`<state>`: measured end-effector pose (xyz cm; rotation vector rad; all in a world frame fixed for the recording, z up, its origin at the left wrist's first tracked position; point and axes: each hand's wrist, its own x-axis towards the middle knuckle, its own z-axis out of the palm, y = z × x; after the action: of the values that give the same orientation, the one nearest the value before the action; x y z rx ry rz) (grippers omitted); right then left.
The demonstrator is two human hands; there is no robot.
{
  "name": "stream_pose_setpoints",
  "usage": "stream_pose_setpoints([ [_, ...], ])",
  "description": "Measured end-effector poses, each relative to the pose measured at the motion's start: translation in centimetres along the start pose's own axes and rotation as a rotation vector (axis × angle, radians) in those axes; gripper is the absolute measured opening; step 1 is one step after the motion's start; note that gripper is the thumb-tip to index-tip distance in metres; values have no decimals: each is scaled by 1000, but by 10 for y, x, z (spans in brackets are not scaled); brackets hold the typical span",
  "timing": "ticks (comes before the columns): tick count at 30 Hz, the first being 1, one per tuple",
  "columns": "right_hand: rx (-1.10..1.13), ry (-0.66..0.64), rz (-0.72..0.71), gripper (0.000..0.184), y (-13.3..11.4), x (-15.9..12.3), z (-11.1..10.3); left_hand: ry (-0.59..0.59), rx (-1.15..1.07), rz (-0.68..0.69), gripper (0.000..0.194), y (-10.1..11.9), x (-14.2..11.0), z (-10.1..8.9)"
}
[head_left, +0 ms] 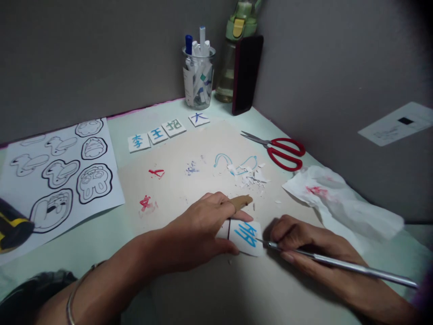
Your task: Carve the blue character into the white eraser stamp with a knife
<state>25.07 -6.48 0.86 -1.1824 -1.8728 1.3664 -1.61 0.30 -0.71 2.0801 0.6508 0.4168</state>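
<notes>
My left hand (209, 221) presses a white block (255, 228) down on the beige board, thumb on its near side and fingers on the far side. Blue brush-like strokes and a dark line mark the block's top. A tan cover (241, 201) wraps one of my left fingers. In my right hand (304, 243) is a silver craft knife (338, 262), gripped like a pen. Its thin tip meets the block near the right end of the blue strokes. Pale shavings (253, 178) lie on the board beyond the block.
Red-handled scissors (286, 153) and a crumpled, red-stained tissue (345, 203) lie to the right. Several small white tiles with characters (174, 127) sit at the back. Behind them stand a pen jar (199, 85), a phone (248, 74) and a green-lidded bottle (225, 67). A printed sheet (67, 158) lies left.
</notes>
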Motion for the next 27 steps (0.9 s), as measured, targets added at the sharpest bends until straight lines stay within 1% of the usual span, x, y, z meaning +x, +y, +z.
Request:
stream_pose_setpoints([
  [3,-35,-68,-41,10,5,-1,2,1,15,32,67,0,0,0],
  [5,-5,-83,-40,11,8,-2,3,10,17,43,73,0,0,1],
  [7,52,-36,-14,8,9,-4,3,7,12,37,83,1,-1,1],
  [8,79,-4,-7,8,10,-4,3,3,12,30,84,2,-1,1],
  [10,107,49,-18,8,11,-6,3,-4,22,21,76,3,-1,0],
  [12,120,75,-41,10,11,-6,2,-6,32,19,70,3,-1,0],
  [15,95,77,-56,12,10,-6,2,-1,40,30,70,1,-1,1],
  [17,68,69,-59,14,8,-5,2,2,44,37,74,0,-1,2],
  [19,38,65,-50,14,6,-4,3,0,47,38,78,-2,-1,3],
  [22,13,69,-37,15,4,-5,3,3,57,33,76,-2,-2,3],
  [27,-6,65,-16,16,5,-5,4,12,56,39,81,-1,-2,3],
])
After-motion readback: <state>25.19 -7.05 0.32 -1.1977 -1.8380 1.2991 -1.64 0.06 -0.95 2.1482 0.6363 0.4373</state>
